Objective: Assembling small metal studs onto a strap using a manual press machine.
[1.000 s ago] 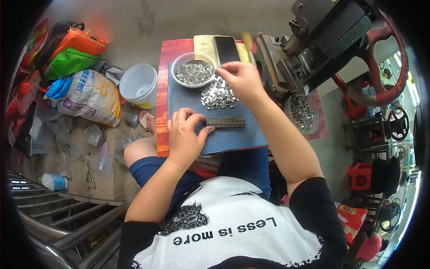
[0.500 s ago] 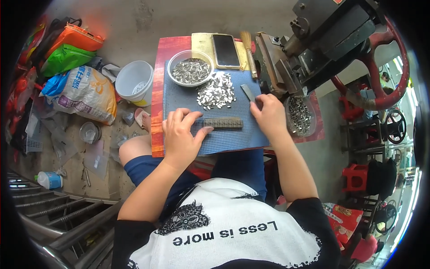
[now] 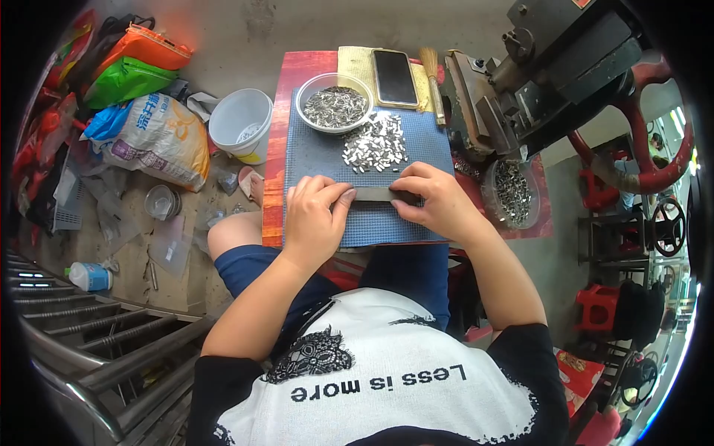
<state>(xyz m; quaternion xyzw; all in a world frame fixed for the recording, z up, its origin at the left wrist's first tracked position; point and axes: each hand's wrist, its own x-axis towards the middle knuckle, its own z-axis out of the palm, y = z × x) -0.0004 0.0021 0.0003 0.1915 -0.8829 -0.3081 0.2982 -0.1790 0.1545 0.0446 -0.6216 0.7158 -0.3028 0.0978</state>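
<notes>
Between my two hands, low over the blue textured mat (image 3: 316, 157), is a narrow grey metal bar with a flat, smooth top (image 3: 374, 194). The thumb and fingers of my left hand (image 3: 316, 212) close on its left end. At the other end, my right hand (image 3: 433, 199) pinches it between thumb and fingers. The slotted face of the block seen earlier does not show now. Just beyond the bar lies a loose pile of small, shiny silver-white pieces (image 3: 374, 147). Behind that pile stands a clear round bowl (image 3: 300, 111) of small metal pieces.
A phone (image 3: 395, 78) and a straw brush (image 3: 431, 82) lie at the table's back. To the right are a dark machine (image 3: 569, 67) with a red handwheel (image 3: 631, 123) and a clear tub (image 3: 491, 207) of metal pieces. A white bucket (image 3: 223, 123) stands left.
My right hand has brought the flat grey plate leftward onto the slotted block. Both hands now grip the ends. The whole view has shifted slightly.
</notes>
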